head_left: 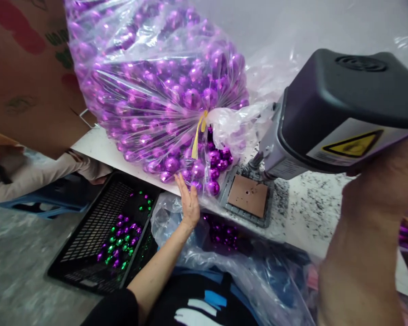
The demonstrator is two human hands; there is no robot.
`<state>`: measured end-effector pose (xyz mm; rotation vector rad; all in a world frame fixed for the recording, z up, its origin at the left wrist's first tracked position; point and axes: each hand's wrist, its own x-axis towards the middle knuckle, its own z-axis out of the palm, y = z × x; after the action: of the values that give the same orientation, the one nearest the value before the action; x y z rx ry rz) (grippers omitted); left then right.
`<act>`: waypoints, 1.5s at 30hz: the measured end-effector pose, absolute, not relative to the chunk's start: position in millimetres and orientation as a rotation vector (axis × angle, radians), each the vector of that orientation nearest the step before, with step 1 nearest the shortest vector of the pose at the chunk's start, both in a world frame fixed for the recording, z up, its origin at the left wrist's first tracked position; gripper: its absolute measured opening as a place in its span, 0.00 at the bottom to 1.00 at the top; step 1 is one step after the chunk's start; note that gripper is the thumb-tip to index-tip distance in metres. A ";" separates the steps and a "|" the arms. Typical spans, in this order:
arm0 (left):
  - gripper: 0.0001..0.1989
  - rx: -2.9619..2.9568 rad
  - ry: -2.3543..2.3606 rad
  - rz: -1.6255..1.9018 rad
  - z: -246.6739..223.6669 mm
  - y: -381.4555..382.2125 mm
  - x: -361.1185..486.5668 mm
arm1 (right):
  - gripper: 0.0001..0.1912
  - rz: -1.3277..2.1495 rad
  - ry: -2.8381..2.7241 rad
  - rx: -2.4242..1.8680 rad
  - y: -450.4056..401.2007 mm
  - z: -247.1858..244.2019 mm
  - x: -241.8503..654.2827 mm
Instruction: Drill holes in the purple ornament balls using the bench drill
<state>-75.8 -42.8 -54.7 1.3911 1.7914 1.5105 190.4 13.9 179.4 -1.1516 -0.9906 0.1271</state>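
Observation:
My left hand [189, 201] is open, fingers stretched against the lower front of a big clear plastic bag [149, 113] full of shiny purple balls. A yellow tie [199, 133] gathers the bag's neck. Several purple balls [213, 187] show uncovered near a tear or opening below the tie. At the right, my right hand [403, 165] is partly behind the black and grey head of a bench machine [326, 104] that looks like a drill press. Its fingers are hidden. Under the machine's tip lies a square brown board [248, 195] with a small hole.
A black plastic crate [88, 235] holding purple and green balls stands at lower left. Clear plastic sheeting [231, 267] hangs over my lap, with more purple balls below the table edge. Black flecks cover the white table [309, 203]. A cardboard box [30, 77] and another person's sleeve [44, 174] are at left.

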 end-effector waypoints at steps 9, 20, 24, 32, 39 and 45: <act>0.26 1.873 1.823 1.707 -4.6 -51.1 -82.2 | 0.25 0.108 -1.048 -1.134 10.8 181.3 189.9; 0.24 2.725 1.551 0.541 11.7 -23.9 -90.6 | 0.22 0.155 -1.063 -1.184 7.5 180.9 191.4; 0.27 2.683 1.517 0.481 16.6 -18.1 -92.8 | 0.23 0.156 -1.065 -1.170 7.7 180.1 191.2; 0.27 1.698 1.157 1.144 46.9 -34.4 -82.3 | 0.24 0.148 -1.039 -1.196 10.6 176.7 194.4; 0.29 1.037 0.906 0.993 40.1 -41.1 -53.8 | 0.26 0.190 -1.032 -1.189 10.1 176.7 194.1; 0.26 0.697 0.725 0.916 31.2 -32.0 -45.6 | 0.27 0.212 -1.014 -1.180 8.9 176.2 195.1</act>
<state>-45.6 -32.0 31.2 0.6972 0.7246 0.9164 195.1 8.9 176.2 -1.1796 -1.0138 0.2124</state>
